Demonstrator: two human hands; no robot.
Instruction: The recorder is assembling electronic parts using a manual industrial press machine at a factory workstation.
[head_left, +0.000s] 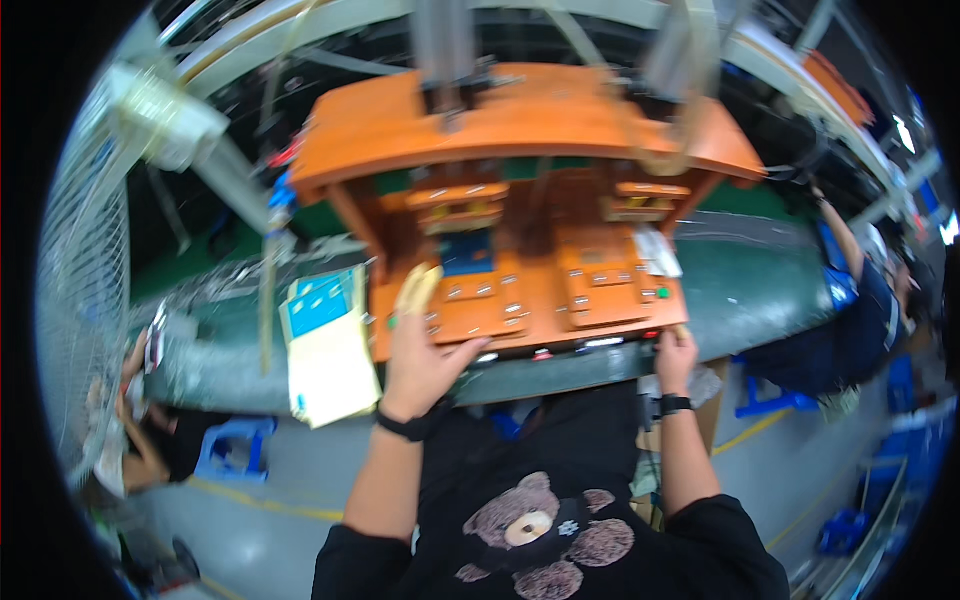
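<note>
The left hand (418,362) is spread, thumb out toward 2 o'clock and yellow-covered fingers (418,290) pointing to 12, with nothing seen in its grasp. It is at the left front of an orange two-station press fixture (540,115); blur hides whether the fingertips touch it. A dark-blue flat piece (467,250) lies in the left station, near those fingers at 1 o'clock. At the hand's 9 o'clock, a pale-yellow sheet stack (330,372) with blue pieces (320,305) rests on the green tabletop (745,280). The right hand (677,358) is curled at the fixture's front right corner; whether it grasps anything cannot be told. A green button (663,293) is near its 12 o'clock.
</note>
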